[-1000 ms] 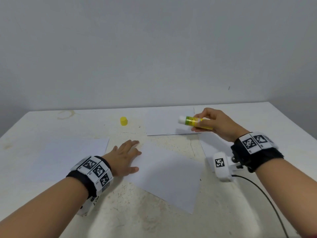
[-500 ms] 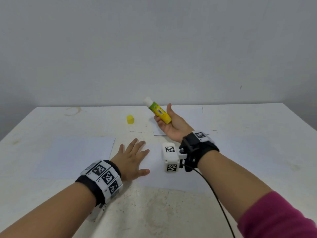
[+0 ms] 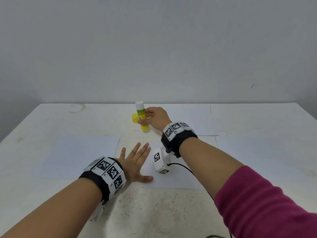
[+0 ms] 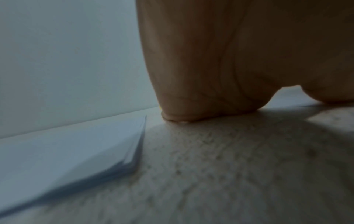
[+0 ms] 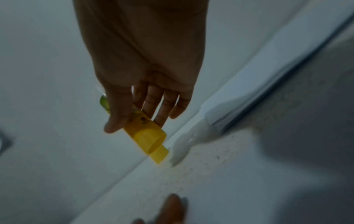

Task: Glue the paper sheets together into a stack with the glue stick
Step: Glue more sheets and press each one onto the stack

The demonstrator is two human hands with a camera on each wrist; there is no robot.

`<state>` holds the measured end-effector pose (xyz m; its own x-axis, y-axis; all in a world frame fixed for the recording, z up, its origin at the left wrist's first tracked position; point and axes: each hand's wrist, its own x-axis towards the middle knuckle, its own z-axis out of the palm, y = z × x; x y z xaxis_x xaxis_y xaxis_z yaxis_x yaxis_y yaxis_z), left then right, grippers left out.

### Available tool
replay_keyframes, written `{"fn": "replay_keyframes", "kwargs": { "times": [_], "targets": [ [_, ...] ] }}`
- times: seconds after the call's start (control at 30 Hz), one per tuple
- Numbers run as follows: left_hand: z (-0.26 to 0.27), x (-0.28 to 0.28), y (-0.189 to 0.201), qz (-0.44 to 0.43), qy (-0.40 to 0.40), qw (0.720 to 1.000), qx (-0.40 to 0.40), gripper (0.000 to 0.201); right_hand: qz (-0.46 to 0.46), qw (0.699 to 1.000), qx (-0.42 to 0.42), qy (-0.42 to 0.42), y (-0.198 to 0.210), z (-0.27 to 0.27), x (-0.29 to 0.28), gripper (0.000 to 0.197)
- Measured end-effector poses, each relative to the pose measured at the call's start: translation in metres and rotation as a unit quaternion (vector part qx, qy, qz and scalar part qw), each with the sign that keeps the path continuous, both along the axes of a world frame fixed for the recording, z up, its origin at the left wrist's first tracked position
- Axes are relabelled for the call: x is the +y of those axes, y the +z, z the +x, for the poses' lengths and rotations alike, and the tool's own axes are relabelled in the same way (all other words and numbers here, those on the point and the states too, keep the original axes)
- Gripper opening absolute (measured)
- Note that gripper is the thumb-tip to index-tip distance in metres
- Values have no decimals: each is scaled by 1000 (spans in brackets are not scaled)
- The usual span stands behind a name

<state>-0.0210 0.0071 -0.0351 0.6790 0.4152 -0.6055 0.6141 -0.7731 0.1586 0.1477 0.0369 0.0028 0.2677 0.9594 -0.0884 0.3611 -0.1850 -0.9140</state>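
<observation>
Beside the yellow cap (image 3: 135, 118), glue stick (image 3: 141, 115) now upright in right hand (image 3: 157, 118)

The head view looks forward and down from above the speckled white table (image 3: 154, 212) toward the pale grey wall (image 3: 154, 48), taking in both forearms. The left wrist view sits almost on that tabletop, close behind the left hand (image 4: 239, 60), facing the same wall. The right wrist view looks along the right hand (image 5: 145, 63) from just above, sharing with the head view the uncapped yellow-and-green glue stick (image 5: 145, 133).
</observation>
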Motion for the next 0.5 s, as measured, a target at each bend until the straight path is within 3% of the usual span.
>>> {"fn": "replay_keyframes", "kwargs": {
  "times": [0.07,0.13,0.27,0.37,0.4,0.5],
  "targets": [
    [0,1,0,-2,-4,1000,7,150,-13,991,-133,6,-2,-5,8,26],
    [2,1,1,-4,9,1000,12,148,-24,983,-183,8,-6,-9,16,30],
    [3,-4,5,-1,35,999,15,108,-37,975,-218,26,-12,-15,23,41],
    [2,-1,3,11,7,999,29,140,-36,972,-230,29,-15,-17,25,40],
    [2,0,2,17,7,999,31,140,-34,971,-234,30,-16,-17,26,40],
    [2,-3,3,16,16,999,24,110,-35,972,-230,27,-16,-18,26,42]
  ]
}}
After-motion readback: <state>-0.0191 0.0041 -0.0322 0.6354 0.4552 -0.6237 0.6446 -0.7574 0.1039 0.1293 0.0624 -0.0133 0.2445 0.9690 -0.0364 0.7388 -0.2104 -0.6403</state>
